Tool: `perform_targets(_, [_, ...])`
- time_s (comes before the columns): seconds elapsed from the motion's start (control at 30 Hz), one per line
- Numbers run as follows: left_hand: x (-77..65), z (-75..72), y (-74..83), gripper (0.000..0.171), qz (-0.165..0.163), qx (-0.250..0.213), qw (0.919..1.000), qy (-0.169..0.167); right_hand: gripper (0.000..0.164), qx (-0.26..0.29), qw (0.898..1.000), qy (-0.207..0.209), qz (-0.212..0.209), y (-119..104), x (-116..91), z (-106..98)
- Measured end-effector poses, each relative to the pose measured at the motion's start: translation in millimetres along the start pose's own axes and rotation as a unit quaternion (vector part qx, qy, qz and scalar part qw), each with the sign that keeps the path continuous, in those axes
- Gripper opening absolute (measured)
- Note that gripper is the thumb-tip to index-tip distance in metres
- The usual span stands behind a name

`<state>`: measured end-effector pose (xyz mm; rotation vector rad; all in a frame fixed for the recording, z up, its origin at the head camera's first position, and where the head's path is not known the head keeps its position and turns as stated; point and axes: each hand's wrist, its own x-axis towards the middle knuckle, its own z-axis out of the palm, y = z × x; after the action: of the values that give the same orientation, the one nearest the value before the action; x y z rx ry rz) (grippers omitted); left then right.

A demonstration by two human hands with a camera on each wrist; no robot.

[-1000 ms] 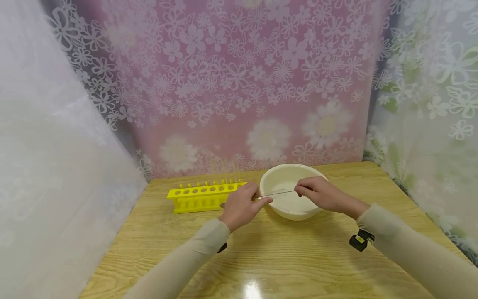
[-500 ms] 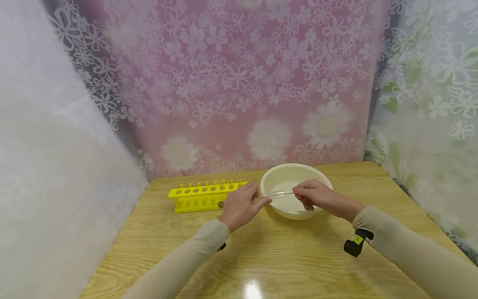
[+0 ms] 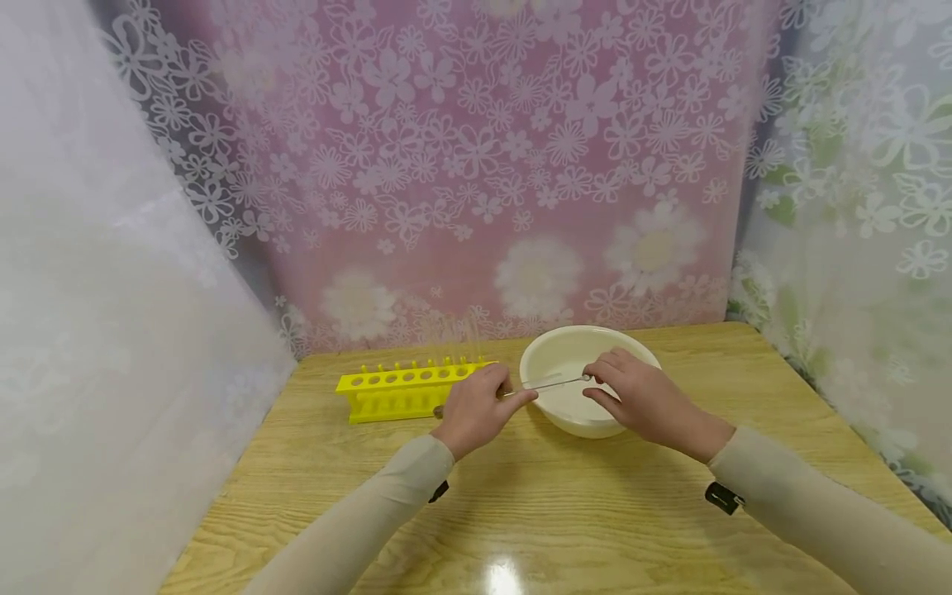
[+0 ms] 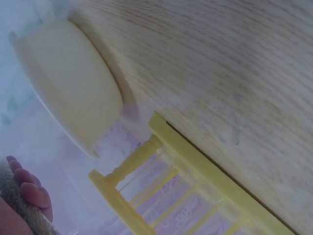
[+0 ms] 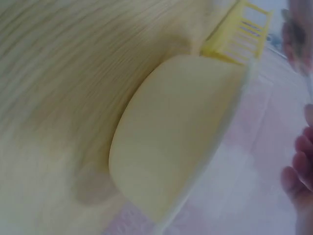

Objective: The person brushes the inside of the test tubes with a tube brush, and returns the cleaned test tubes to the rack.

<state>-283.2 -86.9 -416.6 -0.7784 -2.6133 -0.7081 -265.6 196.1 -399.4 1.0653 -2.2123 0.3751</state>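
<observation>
Two hands at the bowl (image 3: 576, 426): left hand (image 3: 474, 411) just left of it gripping the glass tube (image 3: 546, 380), brush (image 4: 22, 208) seemingly inside; right hand (image 3: 635, 392) above it, thumb parted, fingers by the wire end. Scrubbing, I'd judge; next stroke calls for a firm pinch there.

High head view, closer wrist views share bowl (image 5: 161, 132).
</observation>
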Motion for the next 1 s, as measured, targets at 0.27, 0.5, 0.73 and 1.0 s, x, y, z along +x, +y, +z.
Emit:
perform_targets(0.27, [-0.9,0.5,2.8,0.044,-0.003,-0.039,0.9992,-0.01,0.033,-0.097,0.985,0.039,-0.14,7.7,4.8,-1.2])
perform_targets(0.5, [-2.4,3.1,2.8,0.043,0.015,-0.006,0.9998,0.014,0.029,-0.044,0.994,-0.005,-0.103,5.4,5.1,-5.7])
perform_targets(0.73, [-3.3,6.1,3.9,0.039,0.063,0.073,0.9942,0.05,0.02,0.291,0.925,-0.153,0.192,3.8,12.9,-15.5])
perform_targets(1.0, [-4.1,7.8,4.7,0.043,0.076,0.078,0.9925,0.056,0.027,0.375,0.869,-0.169,0.276,6.6,11.7,-13.3])
